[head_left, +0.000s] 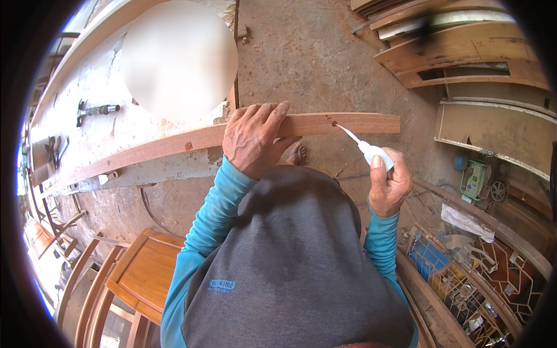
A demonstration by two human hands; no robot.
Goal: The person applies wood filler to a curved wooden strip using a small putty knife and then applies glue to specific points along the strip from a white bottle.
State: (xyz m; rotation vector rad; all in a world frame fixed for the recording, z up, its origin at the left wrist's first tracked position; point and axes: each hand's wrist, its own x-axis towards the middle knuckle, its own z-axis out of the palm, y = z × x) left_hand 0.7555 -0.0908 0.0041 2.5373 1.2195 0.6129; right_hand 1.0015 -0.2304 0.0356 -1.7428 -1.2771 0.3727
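A long, narrow wooden strip [162,148] runs across the workbench [75,139], its right end sticking out past the bench. My left hand [252,139] is closed around the strip near the bench's right edge, fingers over the far side. In my right hand [389,185] is a small white squeeze bottle [376,153], pinched with the thumb on top. Its thin nozzle points up and left, and the tip meets the strip beside some dark spots [332,122] that look like holes. Whether anything flows from the tip cannot be seen.
A dark-handled tool [98,110] lies on the bench, next to a blurred-out round area. Boards [458,49] are stacked at the far right. A green machine [476,180] and a metal grille [464,278] stand lower right. An orange-brown wooden chair [145,269] is at the lower left.
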